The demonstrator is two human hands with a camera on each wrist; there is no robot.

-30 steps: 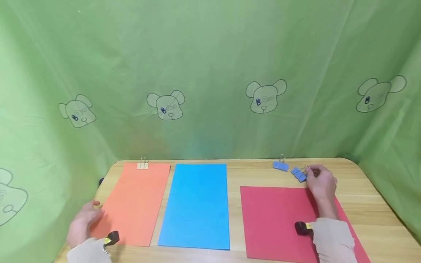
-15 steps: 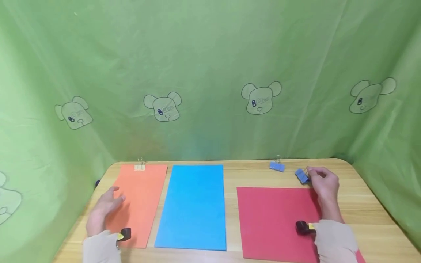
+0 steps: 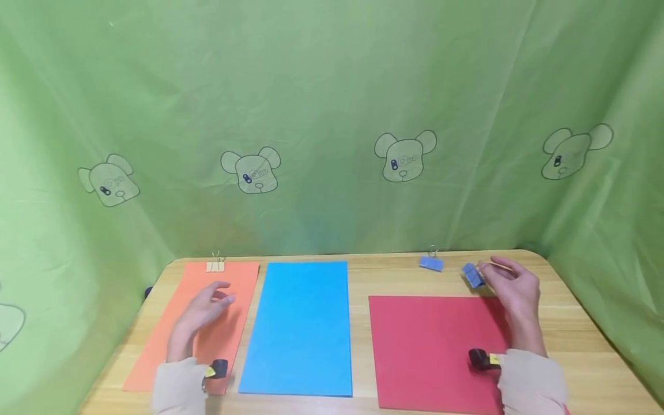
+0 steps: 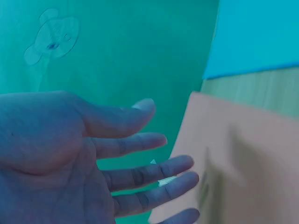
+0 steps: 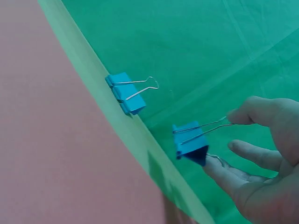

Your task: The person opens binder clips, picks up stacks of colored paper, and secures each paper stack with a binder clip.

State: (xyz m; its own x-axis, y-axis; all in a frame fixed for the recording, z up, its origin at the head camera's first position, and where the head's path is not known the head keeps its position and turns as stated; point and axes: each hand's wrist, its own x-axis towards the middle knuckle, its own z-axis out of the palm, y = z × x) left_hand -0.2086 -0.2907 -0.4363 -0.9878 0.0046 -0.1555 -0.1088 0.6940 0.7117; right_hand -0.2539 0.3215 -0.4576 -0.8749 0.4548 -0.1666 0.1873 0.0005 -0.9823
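My right hand (image 3: pixel 517 294) holds a blue binder clip (image 3: pixel 471 275) by its wire handles. In the right wrist view the thumb touches one handle and a finger lies at the other, with the clip's body (image 5: pixel 190 140) raised off the table. A second blue binder clip (image 3: pixel 431 264) stands on the table to its left, one handle upright. Over the orange sheet (image 3: pixel 171 323) hovers my left hand (image 3: pixel 199 314), fingers loosely bent and nothing in them. A cream binder clip (image 3: pixel 215 267) grips the far edge of that sheet.
A blue sheet (image 3: pixel 298 328) lies in the middle of the wooden table (image 3: pixel 586 328), and a red sheet (image 3: pixel 430 351) on the right, partly under my right forearm. A green curtain (image 3: pixel 321 104) with bear-head drawings hangs behind the table and along both sides.
My left hand has moved from the table's left side rightward over the orange sheet. The right hand has raised the blue binder clip and turned it slightly. The view has shifted a little.
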